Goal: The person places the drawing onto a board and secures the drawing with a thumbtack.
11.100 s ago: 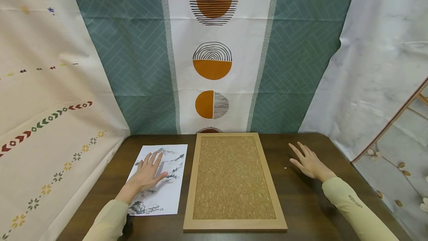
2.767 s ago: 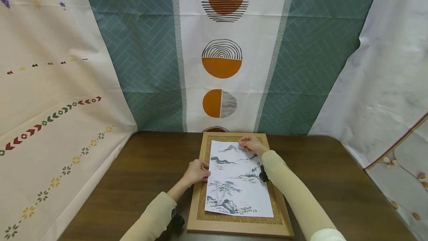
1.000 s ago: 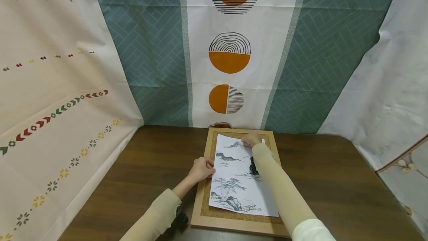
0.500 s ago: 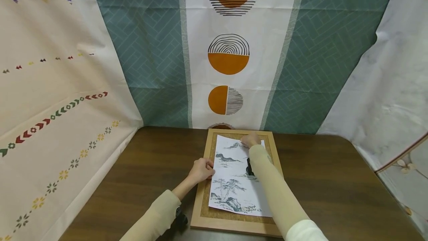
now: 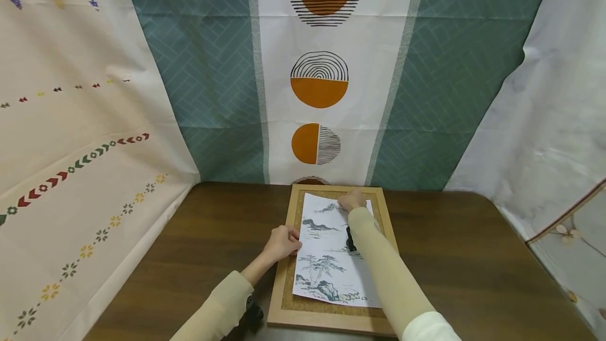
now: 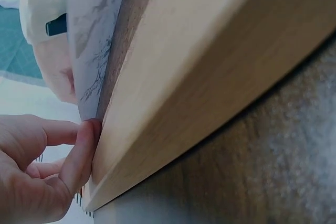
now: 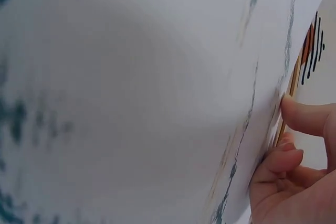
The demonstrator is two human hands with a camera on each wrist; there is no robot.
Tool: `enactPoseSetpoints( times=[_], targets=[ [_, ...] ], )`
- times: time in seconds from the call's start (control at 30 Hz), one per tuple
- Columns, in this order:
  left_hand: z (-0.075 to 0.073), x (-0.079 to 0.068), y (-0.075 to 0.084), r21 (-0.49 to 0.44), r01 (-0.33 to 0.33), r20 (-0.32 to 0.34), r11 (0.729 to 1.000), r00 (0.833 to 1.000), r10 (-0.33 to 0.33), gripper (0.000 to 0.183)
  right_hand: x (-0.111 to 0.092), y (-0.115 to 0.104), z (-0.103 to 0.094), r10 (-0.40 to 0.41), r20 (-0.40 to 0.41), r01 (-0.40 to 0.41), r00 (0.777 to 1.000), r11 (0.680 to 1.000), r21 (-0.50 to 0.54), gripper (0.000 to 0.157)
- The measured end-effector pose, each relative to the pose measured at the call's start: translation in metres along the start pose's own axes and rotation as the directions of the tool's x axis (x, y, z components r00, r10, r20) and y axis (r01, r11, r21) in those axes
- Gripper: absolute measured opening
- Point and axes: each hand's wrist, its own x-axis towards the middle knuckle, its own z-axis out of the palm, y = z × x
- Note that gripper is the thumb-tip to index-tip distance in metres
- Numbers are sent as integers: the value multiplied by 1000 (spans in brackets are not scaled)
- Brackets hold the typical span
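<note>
A white sheet of paper (image 5: 331, 243) printed with an ink landscape of mountains and trees lies over a framed cork board (image 5: 322, 320). At the sheet's left edge, the thumb and forefinger of my left hand (image 5: 282, 242) pinch the paper, seen close in the left wrist view. My right hand (image 5: 352, 200) is at the sheet's top edge. In the right wrist view its thumb (image 7: 302, 115) presses toward the paper near the edge, with the other fingers curled below. Whether anything small sits under that thumb is hidden. The paper's lower edge lifts slightly off the cork (image 5: 300, 303).
The board lies on a dark wooden table (image 5: 222, 225). Patterned cloths hang behind it and at both sides, including a cream one (image 5: 104, 172) at the left. Black wrist cameras, one (image 5: 253, 312) at the left sleeve, are worn on both arms.
Since the oldest frame, the paper has gone from the table's left side onto the board. A tiny pale object right of the board is no longer visible. Over the last second both hands stay nearly still.
</note>
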Motion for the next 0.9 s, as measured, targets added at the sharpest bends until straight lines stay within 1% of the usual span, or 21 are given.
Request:
enactPoseSetpoints(
  times=[0.07, 0.13, 0.2, 0.33, 0.4, 0.47, 0.53, 0.6, 0.73, 0.8, 0.9],
  targets=[
    [0, 0, -2, 1, -4, -14, 1000, 1000, 4, 16, 1, 0, -2, 11, 36, -12, 999, 1000, 27, 36],
    [1, 0, -4, 7, -11, -23, 1000, 1000, 11, 16, 3, 0, -5, 23, 91, -28, 996, 998, 57, 37],
    [2, 1, -5, 12, -21, -32, 1000, 999, 21, 15, 7, 3, -11, 21, 151, -40, 988, 992, 122, 35],
    [0, 6, -3, 14, -43, -49, 999, 998, 44, 15, 13, 8, -24, -39, 246, -23, 968, 969, 245, 23],
    [-3, 8, -2, 5, -36, -46, 999, 998, 36, 15, 15, 10, -31, -65, 295, -24, 953, 956, 291, 17],
    [-4, 9, -1, 8, -35, -42, 999, 998, 36, 15, 16, 13, -37, -77, 342, -31, 937, 953, 301, 21],
    [-5, 11, -2, 24, -31, -39, 999, 999, 32, 14, 14, 15, -41, -91, 381, -21, 920, 960, 281, 26],
    [-6, 12, -4, 61, -25, -44, 998, 999, 28, 13, 12, 16, -44, -103, 408, 1, 907, 970, 244, 30],
    [-10, 15, -8, 133, -13, -65, 991, 998, 22, 9, 5, 13, -45, -146, 450, 67, 881, 980, 187, 34],
    [-14, 17, -10, 148, -23, -79, 989, 996, 35, 7, 1, 12, -45, -168, 465, 99, 869, 981, 169, 34],
    [-19, 18, -15, 145, -47, -106, 988, 992, 62, 5, -4, 12, -47, -202, 479, 163, 854, 979, 123, 34]
  ],
)
